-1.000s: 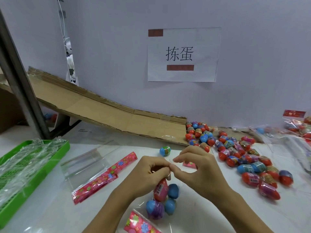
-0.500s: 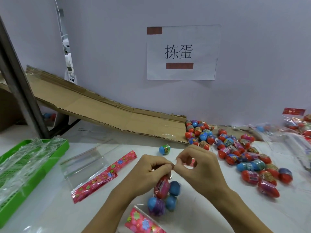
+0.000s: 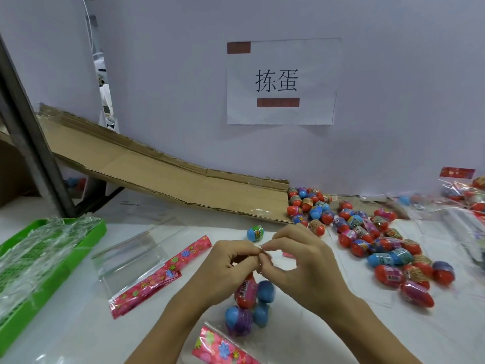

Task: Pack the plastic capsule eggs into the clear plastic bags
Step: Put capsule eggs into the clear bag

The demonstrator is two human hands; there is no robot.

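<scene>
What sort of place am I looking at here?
Probably a small packing or sorting station, not a home. A cardboard chute feeds a pile of capsule eggs onto the table, a printed sign is posted on the wall, and a green tray holds clear bags.

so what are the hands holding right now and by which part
Both the left hand and right hand pinch the top edge of the clear bag, with several capsule eggs hanging in it below.
</scene>
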